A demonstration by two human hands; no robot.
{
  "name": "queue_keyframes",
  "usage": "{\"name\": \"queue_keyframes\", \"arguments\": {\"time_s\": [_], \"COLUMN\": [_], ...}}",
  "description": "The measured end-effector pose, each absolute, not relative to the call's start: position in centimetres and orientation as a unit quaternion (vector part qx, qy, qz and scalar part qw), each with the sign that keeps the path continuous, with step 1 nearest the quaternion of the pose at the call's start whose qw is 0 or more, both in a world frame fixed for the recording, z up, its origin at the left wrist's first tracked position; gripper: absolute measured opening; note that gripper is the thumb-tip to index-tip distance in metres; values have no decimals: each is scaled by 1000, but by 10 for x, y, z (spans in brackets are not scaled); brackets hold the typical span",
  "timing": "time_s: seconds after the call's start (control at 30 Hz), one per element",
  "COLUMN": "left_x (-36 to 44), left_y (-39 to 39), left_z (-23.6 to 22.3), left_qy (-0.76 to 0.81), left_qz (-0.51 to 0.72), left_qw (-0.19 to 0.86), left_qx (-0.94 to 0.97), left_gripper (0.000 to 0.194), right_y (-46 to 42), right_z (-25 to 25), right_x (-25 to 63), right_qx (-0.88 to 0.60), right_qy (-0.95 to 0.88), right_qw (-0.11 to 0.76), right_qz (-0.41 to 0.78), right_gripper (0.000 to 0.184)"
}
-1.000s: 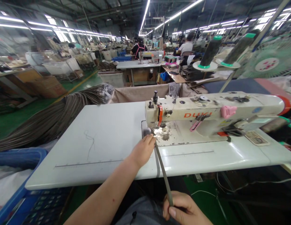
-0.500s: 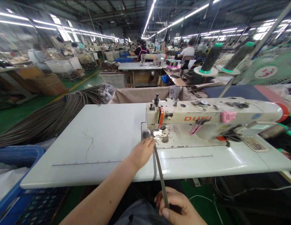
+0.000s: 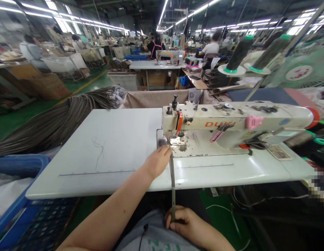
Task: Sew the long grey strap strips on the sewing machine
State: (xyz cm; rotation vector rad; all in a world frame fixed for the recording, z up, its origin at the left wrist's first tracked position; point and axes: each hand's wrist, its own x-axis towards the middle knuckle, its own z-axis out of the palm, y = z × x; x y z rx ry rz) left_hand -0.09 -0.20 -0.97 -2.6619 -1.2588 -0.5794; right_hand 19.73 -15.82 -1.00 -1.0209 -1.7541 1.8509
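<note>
A narrow grey-brown fabric strip (image 3: 172,174) runs from the needle area of the sewing machine (image 3: 219,120) over the table's front edge toward my lap. My left hand (image 3: 159,162) lies beside the presser foot, its fingers together and pressing the strip's far part; their tips partly hide it. Below the table edge my right hand (image 3: 184,221) pinches the near part of the strip between thumb and fingers. The strip hangs almost straight between the two hands. The white sewing table (image 3: 99,184) carries a printed ruler line and a loose dark thread (image 3: 100,150).
A large bundle of grey-brown strips (image 3: 54,118) lies behind the table at left. A blue crate (image 3: 23,160) stands at the left edge. Thread cones (image 3: 240,54) and a fan (image 3: 299,73) are at right. Other people sit at machines farther back.
My right hand has moved left and slightly up with the strip, which now hangs more upright. My left hand stays by the presser foot. The view has shifted a little.
</note>
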Motion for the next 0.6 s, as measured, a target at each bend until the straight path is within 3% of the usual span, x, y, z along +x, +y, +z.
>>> {"name": "queue_keyframes", "arguments": {"time_s": [0.1, 0.27, 0.37, 0.6], "left_x": [-1, -2, -2, -3], "left_y": [-2, -1, -1, -2], "left_z": [-10, -9, -9, -11], "left_qy": [-420, -412, -419, -414], "left_qz": [-187, -177, -187, -193], "left_qw": [73, 82, 76, 70], "left_qx": [-885, -890, -885, -887], "left_gripper": [27, 25, 26, 30], "right_y": [-161, -166, -163, -158], "right_z": [-10, 14, 28, 26], "right_x": [197, 204, 209, 209], "right_qx": [-399, -373, -345, -351], "right_qy": [-615, -508, -526, -626], "right_qw": [191, 273, 311, 216], "right_qz": [653, 727, 713, 662], "right_gripper": [25, 38, 45, 38]}}
